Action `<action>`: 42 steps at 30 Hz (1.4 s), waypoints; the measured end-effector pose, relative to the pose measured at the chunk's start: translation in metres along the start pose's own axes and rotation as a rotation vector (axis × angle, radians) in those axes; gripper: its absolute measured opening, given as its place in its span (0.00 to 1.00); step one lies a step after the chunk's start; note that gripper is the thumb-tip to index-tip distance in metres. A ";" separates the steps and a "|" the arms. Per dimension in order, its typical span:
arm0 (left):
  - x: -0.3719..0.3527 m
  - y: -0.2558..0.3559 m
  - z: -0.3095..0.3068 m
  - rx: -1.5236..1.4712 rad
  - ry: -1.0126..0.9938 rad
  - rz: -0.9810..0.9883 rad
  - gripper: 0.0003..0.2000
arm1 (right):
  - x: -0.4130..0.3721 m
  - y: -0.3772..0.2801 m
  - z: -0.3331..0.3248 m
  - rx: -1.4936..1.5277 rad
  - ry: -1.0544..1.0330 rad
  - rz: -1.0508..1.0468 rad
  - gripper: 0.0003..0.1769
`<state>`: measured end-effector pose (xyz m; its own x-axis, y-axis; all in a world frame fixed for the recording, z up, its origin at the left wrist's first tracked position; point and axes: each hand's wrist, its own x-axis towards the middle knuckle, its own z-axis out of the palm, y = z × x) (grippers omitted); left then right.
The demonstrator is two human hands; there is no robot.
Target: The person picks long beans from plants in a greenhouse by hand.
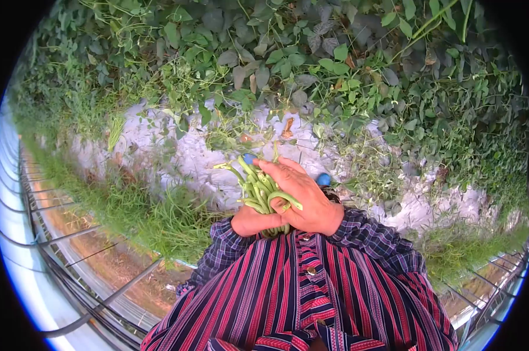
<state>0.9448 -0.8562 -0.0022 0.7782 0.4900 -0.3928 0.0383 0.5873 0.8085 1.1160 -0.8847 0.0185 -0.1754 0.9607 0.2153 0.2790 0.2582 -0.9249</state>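
A bunch of green long beans (257,188) is gathered in front of my chest, its pods bent and their ends bristling toward the upper left. My left hand (256,222) is closed round the lower part of the bunch, its fingers mostly hidden behind the pods. Over the right side of the bunch lies my right hand (304,196), closed against the beans with its fingers pointing up and left. One curled pod crosses near its thumb. The lower ends of the bunch hang just above my striped apron (270,281).
Leafy bean vines (276,52) form a dense wall ahead. Below them runs pale ground sheeting (188,143) with a bundle of long beans (116,131) at left. A small blue round object (323,179) shows beside my right hand. Grass (165,219) and metal bars (71,234) lie left.
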 end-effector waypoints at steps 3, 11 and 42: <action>0.017 -0.014 0.042 -0.046 -0.119 -0.204 0.27 | -0.053 0.011 -0.030 -0.025 0.092 -0.037 0.33; 0.047 -0.020 0.116 0.109 -0.327 -0.351 0.27 | -0.117 0.011 -0.086 0.098 0.204 -0.087 0.39; 0.196 -0.090 0.210 -0.491 0.212 -0.079 0.24 | -0.254 0.193 -0.209 0.564 0.291 0.746 0.14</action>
<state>1.2257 -0.9480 -0.0597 0.6389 0.5217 -0.5653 -0.2457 0.8348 0.4927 1.4113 -1.0575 -0.1493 0.1238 0.8647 -0.4869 -0.2822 -0.4397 -0.8527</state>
